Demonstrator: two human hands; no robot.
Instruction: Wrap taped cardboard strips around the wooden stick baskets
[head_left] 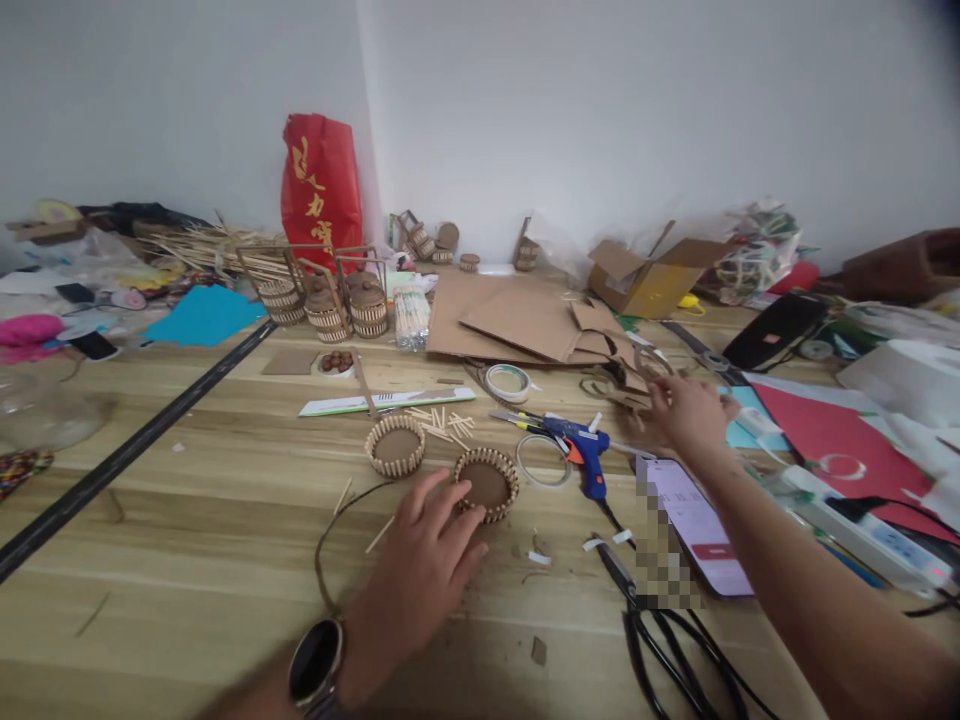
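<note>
My left hand (439, 545) lies with spread fingers over the near side of a small round basket (487, 485) of short sticks set around a brown base. Its fingertips reach the rim. A second such basket (395, 447) stands just left of it. Further right, my right hand (690, 415) is among curled brown cardboard strips (626, 385), its fingers bent and seemingly pinching one; blur hides the exact grip. Between the hands lie a blue glue gun (589, 450), a roll of tape (508, 383) and another tape ring (544, 462).
Cut sticks (450, 422) lie behind the baskets, near a box cutter (386, 402). Black scissors (637, 600) and a phone (701, 525) are at the right front. Cardboard sheets (502, 315), finished small baskets (326, 312) and a red bag (321, 190) stand further back. A power strip (870, 535) is at right.
</note>
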